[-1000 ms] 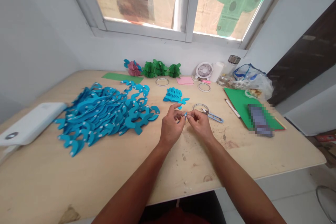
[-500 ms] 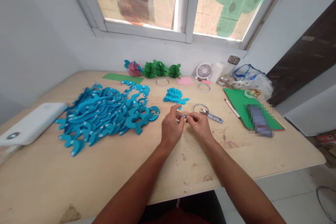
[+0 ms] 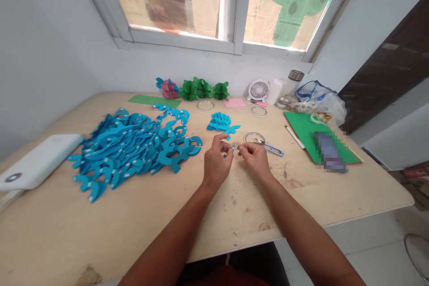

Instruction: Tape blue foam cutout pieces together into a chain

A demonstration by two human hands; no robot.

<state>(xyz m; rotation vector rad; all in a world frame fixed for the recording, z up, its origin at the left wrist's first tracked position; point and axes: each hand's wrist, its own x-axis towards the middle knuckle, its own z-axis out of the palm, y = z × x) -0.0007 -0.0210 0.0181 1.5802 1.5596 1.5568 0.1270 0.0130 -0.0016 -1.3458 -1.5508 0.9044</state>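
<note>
My left hand (image 3: 218,157) is closed in a pinch over the middle of the table, with a small blue paper piece (image 3: 233,147) at its fingertips. Just to the right, a short gap away, my right hand (image 3: 254,156) has its thumb and forefinger pressed together; what they hold, if anything, is too small to make out. Beyond the hands lies a small stack of blue paper cutouts (image 3: 219,121). Close behind my right hand are a roll of tape (image 3: 250,136) and thread snips (image 3: 273,149) with a blue handle.
A big heap of blue paper cutouts (image 3: 127,147) covers the left, beside a white power bank (image 3: 43,161). Along the wall stand green paper figures (image 3: 202,88), a small fan (image 3: 258,90) and a bottle (image 3: 291,85). Green paper (image 3: 303,132) and a pen (image 3: 295,137) lie right.
My fingertips have moved slightly apart, leaving the small blue piece with my left hand. The whole view has shifted a little; the things on the table stay in place.
</note>
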